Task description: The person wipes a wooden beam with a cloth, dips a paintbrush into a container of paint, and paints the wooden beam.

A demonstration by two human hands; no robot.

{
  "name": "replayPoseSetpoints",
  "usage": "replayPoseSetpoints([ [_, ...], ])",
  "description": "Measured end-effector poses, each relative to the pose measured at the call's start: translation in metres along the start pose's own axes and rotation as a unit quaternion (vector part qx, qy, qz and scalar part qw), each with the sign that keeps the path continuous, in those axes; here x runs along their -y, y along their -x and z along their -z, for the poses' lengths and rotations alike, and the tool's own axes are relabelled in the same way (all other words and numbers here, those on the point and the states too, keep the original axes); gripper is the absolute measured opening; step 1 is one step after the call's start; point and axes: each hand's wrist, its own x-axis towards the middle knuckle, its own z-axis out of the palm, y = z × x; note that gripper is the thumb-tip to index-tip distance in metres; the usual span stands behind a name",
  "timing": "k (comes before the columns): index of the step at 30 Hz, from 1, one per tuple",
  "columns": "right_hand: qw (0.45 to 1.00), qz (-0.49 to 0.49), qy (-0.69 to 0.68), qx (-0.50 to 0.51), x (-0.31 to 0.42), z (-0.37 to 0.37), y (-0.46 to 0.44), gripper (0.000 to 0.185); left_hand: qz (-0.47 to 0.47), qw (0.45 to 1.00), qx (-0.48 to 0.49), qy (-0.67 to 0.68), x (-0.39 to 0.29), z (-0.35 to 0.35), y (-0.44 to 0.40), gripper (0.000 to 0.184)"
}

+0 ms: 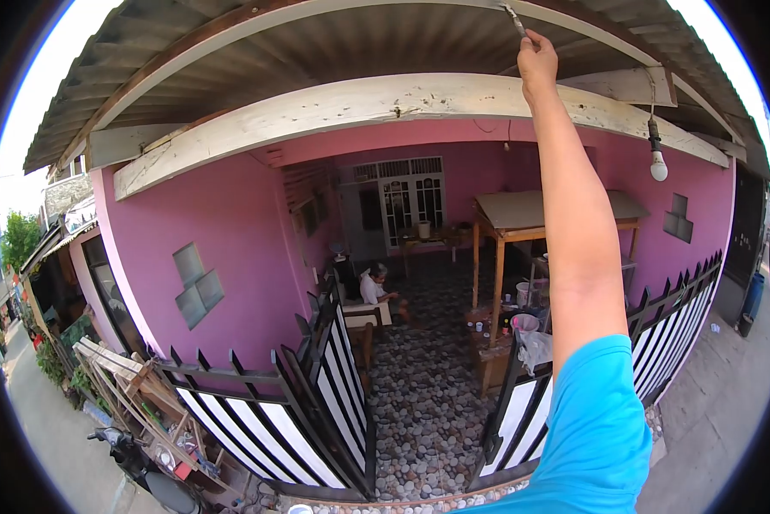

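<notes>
Pink walls [239, 231] and pebble-patterned floor [428, 377] beyond right hand [537, 62] with brush [514, 20]

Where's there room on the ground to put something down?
The pebbly floor looks bare between the left gate and right gate, back towards the seated person. Outside, there's bare pavement right of the fence. It's crowded around the buckets and cups on the right, and outside left, where planks and a motorbike are.
</notes>
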Motion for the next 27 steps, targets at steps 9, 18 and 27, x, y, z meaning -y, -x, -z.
replayPoseSetpoints([
  [9, 0.934, -0.189, -0.302, -0.036, -0.019, 0.019, -0.016, 0.043, -0.031, 0.998, 0.003, 0.048, 0.039, -0.006, -0.005, 0.059],
  [18, 0.92, -0.179, -0.34, 0.075, 0.051, -0.076, 0.053, 0.042, -0.023, 0.998, -0.008, 0.055, -0.009, -0.006, 0.011, 0.064],
  [27, 0.973, -0.01, -0.005, 0.232, 0.042, -0.1, 0.083, 0.032, 0.016, 0.993, -0.013, 0.117, -0.004, -0.008, 0.015, 0.069],
])
